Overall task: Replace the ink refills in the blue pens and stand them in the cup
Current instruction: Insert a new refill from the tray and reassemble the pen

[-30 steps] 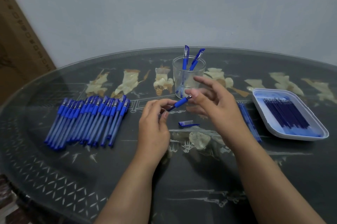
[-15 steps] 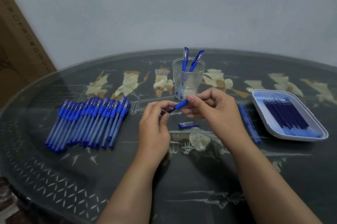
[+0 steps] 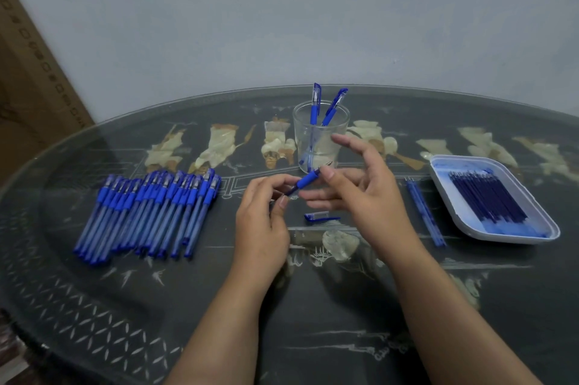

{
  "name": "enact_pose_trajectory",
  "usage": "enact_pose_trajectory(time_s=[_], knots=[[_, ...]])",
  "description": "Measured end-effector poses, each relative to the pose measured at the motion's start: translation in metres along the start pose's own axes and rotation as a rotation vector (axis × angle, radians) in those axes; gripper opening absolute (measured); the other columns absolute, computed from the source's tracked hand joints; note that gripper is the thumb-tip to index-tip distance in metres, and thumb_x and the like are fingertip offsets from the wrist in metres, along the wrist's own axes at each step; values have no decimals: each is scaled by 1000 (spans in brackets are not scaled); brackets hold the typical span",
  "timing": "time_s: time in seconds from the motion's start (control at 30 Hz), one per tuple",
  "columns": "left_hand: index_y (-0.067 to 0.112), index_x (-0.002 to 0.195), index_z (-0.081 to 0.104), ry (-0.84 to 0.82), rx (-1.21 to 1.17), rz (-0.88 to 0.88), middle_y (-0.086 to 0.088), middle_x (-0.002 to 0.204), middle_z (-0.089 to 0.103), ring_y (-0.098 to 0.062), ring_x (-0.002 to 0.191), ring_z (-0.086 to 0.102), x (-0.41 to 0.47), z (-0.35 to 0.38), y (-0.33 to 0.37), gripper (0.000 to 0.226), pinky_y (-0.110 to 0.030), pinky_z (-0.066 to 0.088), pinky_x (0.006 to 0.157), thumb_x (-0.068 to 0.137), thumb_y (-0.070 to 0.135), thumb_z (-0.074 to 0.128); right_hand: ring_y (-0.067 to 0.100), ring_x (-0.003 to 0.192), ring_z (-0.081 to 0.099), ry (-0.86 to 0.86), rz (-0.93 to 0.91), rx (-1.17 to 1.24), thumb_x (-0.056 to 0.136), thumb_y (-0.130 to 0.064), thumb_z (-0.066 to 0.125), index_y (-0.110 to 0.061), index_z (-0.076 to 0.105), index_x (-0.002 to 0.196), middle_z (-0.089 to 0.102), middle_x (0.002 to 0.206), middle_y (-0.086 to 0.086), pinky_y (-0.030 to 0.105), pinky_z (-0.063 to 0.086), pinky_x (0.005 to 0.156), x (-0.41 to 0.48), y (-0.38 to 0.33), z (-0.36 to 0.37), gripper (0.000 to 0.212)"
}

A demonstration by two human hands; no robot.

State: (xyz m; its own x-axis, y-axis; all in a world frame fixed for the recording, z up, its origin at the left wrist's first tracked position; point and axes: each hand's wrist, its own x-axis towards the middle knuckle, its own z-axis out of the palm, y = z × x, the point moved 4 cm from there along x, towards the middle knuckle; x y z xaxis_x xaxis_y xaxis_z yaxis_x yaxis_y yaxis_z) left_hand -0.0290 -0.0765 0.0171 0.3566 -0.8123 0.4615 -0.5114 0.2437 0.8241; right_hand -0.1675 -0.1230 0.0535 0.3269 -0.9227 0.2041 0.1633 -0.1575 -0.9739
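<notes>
I hold a blue pen (image 3: 305, 181) without its cap at the table's middle. My left hand (image 3: 260, 221) grips its barrel end between thumb and fingers. My right hand (image 3: 360, 193) has its fingers spread and straight, and its thumb tip touches the pen's grip end. The pen's cap (image 3: 319, 217) lies on the table just below the pen. Behind my hands a clear cup (image 3: 335, 137) holds two capped blue pens (image 3: 322, 105) upright.
A row of several blue pens (image 3: 150, 212) lies to the left. A few loose refills (image 3: 424, 212) lie to the right of my right hand. A white tray (image 3: 438, 165) further right holds several dark refills (image 3: 488, 196). A cardboard box (image 3: 28, 77) stands at far left.
My right hand's fingers, curled round the pen's grip end half a second ago, have spread open again. The left hand and the pen have stayed put.
</notes>
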Motion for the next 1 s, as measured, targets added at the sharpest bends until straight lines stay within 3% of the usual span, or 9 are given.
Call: enact_pose_trajectory(time_s=[0.1, 0.13, 0.23, 0.3, 0.43, 0.57, 0.7, 0.83, 1.0], knots=[[26, 103, 63, -5, 11, 20, 5, 104, 59, 3, 96, 55, -1, 0, 1, 41, -3, 39, 81, 89, -11, 53, 28, 76, 74, 51, 8, -30, 91, -8, 62, -6, 58, 95, 74, 82, 15, 36, 62, 69, 1, 4, -1, 6], [26, 103, 63, -10, 13, 27, 5, 104, 59, 3, 96, 56, -1, 0, 1, 42, -4, 39, 82, 89, -12, 53, 28, 75, 74, 66, 23, -15, 88, -12, 66, -6, 55, 91, 74, 80, 15, 37, 62, 69, 1, 4, -2, 13], [27, 103, 63, -3, 5, 27, 4, 104, 60, 2, 96, 56, 0, 0, 0, 42, -3, 39, 82, 89, -11, 53, 30, 76, 74, 43, 21, 19, 83, -26, 65, -11, 51, 106, 74, 83, 16, 38, 61, 69, 0, 1, -1, 31], [29, 103, 62, 3, 1, 17, 4, 105, 60, 1, 96, 56, 0, 0, 0, 43, -3, 39, 81, 90, -11, 53, 30, 78, 74, 7, -8, 9, 91, -16, 60, -13, 54, 115, 74, 86, 16, 38, 61, 71, 0, 0, -1, 25], [28, 104, 63, -1, 10, 34, 5, 104, 60, 0, 96, 57, 0, 0, -1, 43, -4, 40, 82, 89, -11, 53, 30, 76, 74, 63, 1, 7, 91, -10, 63, -5, 54, 93, 74, 81, 16, 39, 61, 71, 1, 5, -2, 11], [27, 104, 64, 6, -2, 24, 6, 104, 60, 0, 96, 57, 0, 0, -2, 43, -6, 40, 83, 89, -11, 53, 29, 79, 73, 13, -33, -1, 93, -12, 60, -12, 56, 113, 75, 85, 15, 38, 61, 73, 0, 2, -1, 21], [29, 104, 63, -5, 12, 29, 10, 103, 59, 2, 96, 56, 0, 0, -1, 44, -4, 40, 82, 89, -11, 53, 28, 77, 74, 47, -22, -30, 93, -4, 59, -5, 62, 94, 74, 84, 15, 36, 61, 73, 4, 8, -4, 3], [28, 104, 65, -13, 4, 20, 11, 102, 60, 0, 97, 57, -1, 0, -2, 44, -5, 40, 82, 88, -11, 54, 27, 75, 74, 72, -8, -42, 92, -4, 61, -6, 58, 87, 73, 83, 16, 33, 61, 70, 5, 10, -4, 6], [26, 105, 65, -2, 2, 2, 8, 103, 61, 3, 97, 57, 0, 0, -4, 42, -5, 41, 83, 88, -11, 54, 26, 78, 73, 56, -19, -43, 93, -12, 62, -10, 58, 106, 72, 87, 15, 39, 61, 71, 4, 11, -2, 14]])
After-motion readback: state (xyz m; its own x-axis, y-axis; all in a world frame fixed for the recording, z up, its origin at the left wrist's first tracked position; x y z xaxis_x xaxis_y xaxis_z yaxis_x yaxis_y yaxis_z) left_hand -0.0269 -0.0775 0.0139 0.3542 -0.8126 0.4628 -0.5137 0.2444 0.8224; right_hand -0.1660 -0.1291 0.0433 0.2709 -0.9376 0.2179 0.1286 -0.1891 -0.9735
